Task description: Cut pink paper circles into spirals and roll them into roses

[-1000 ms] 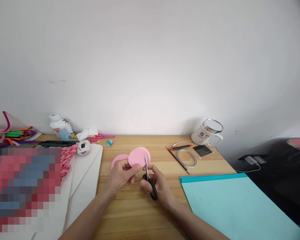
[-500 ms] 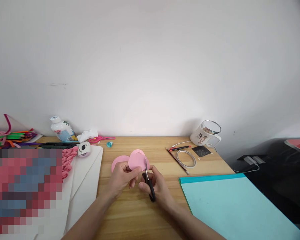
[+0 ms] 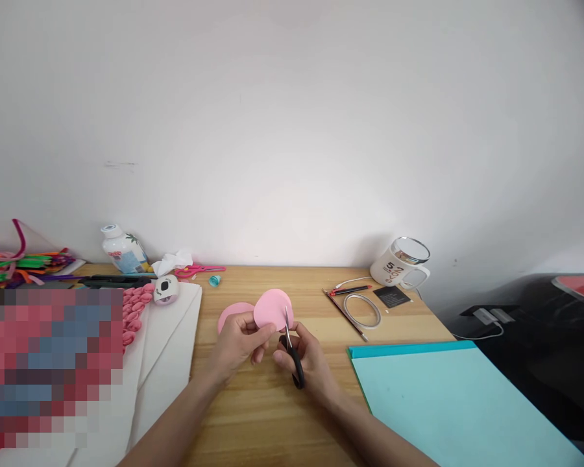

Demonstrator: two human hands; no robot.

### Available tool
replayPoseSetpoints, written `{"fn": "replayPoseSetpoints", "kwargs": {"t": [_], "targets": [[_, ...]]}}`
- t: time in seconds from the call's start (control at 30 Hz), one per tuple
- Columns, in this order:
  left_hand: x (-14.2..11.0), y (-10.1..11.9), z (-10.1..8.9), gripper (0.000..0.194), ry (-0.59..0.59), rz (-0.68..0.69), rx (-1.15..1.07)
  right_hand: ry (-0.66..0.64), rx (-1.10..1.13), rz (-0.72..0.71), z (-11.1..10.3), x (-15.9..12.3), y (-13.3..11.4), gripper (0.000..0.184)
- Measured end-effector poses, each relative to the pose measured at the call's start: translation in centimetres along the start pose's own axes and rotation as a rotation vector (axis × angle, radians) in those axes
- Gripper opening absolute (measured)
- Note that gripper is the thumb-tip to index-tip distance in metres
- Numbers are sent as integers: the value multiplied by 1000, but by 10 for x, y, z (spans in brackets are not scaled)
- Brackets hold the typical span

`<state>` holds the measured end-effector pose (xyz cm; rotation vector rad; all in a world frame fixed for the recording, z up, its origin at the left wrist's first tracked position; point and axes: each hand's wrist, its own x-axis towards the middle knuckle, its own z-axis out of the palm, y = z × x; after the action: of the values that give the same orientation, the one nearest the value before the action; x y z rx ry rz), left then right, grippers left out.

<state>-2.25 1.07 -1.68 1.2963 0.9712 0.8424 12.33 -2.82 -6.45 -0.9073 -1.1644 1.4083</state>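
I count two hands at work over the wooden desk (image 3: 253,421), and two pink rounds: the pink disc (image 3: 270,307) in the left hand (image 3: 237,342), and another pink piece (image 3: 232,312) peeping out behind that hand, half covered. Two pairs of scissors are about; the black-handled scissors (image 3: 298,368) sit in the right hand (image 3: 305,358), the pink scissors (image 3: 202,268) near the wall. Over on the right there's one white mug (image 3: 393,270), one black card (image 3: 392,296), two pencils (image 3: 352,289) and one cable loop (image 3: 380,314); on the left, one white bottle (image 3: 123,251). The disc itself is plain pale pink, flat and thin, with a smooth curved outline, held up in front of the person at mid-desk. The left thumb and fingers pinch its lower left edge. The right fingers curl round the black handles, and a blade overlaps the disc's right side; whether it bites the edge, I can't tell.
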Motion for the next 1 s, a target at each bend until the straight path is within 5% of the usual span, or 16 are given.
{"fn": "replayPoseSetpoints", "kwargs": {"t": [0.6, 1.0], "targets": [[-2, 4, 4, 29, 11, -19, -73, 14, -60, 6, 0, -2, 8, 44], [-3, 6, 6, 30, 34, -48, 69, -37, 8, -63, 5, 0, 3, 52]]}}
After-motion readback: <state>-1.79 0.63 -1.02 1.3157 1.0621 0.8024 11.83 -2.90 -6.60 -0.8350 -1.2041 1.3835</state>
